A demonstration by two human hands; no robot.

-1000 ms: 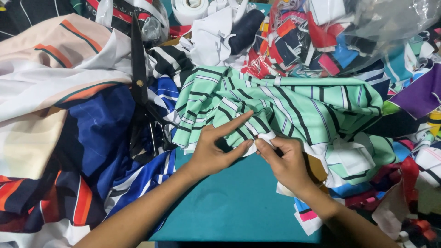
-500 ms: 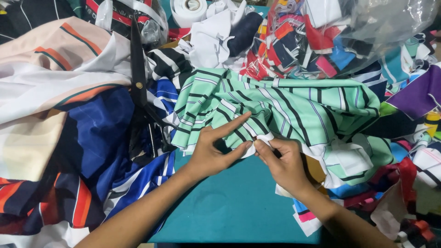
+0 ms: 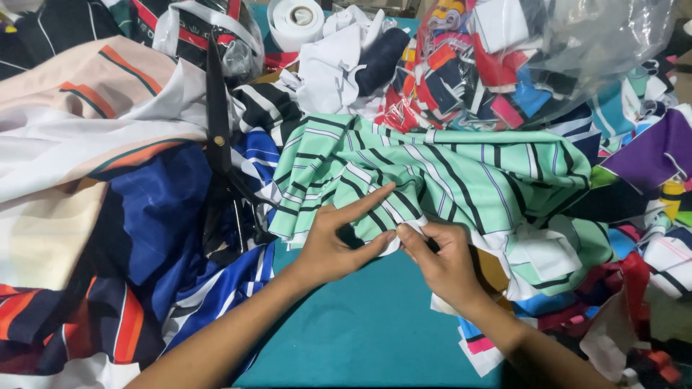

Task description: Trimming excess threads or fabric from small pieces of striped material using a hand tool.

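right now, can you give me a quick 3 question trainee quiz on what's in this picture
1. True or false: both hands pinch the edge of the green striped fabric.
2. Which thing lies on the cloth pile beside the left hand? A) black scissors B) a steam iron C) a ruler
3. Fill in: the white tape roll sits at the ___ edge of the view.

Key:
1. True. The left hand and the right hand meet at the hem, above the teal table.
2. A. The black scissors rest on the blue and white fabrics.
3. Top.
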